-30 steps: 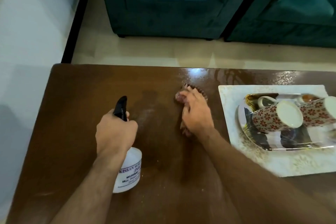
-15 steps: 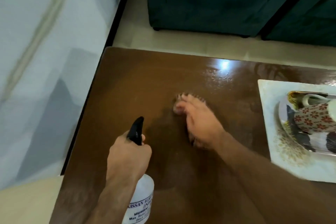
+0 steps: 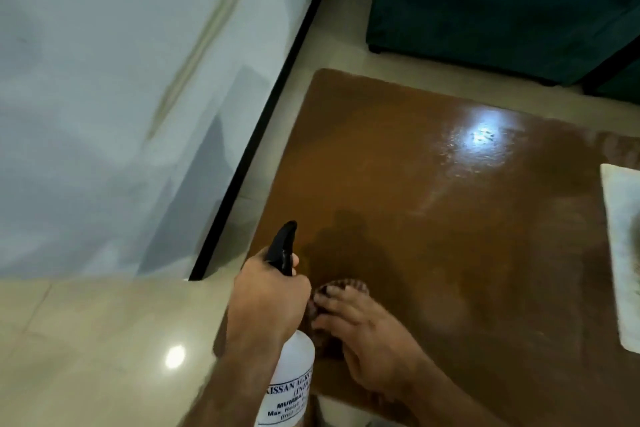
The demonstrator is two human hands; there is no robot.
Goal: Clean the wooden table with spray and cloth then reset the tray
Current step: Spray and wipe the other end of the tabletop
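My left hand [image 3: 268,303] grips a white spray bottle [image 3: 289,386] with a black nozzle, held over the near left corner of the brown wooden table [image 3: 433,218]. Close beside it, my right hand [image 3: 367,333] presses flat on a dark reddish cloth [image 3: 341,289] lying on the tabletop; only the cloth's edge shows past my fingers. A white mat [image 3: 623,253] under the tray shows at the right edge of the view; the tray and cups are out of sight.
A pale wall with a black skirting strip [image 3: 266,135] runs along the table's left side. Teal sofas [image 3: 502,10] stand beyond the far edge. Beige tiled floor [image 3: 104,340] lies to the near left.
My right hand has dragged the cloth toward me and leftward, ending beside the bottle hand. The view has swung left, so the tray and cups have left the frame.
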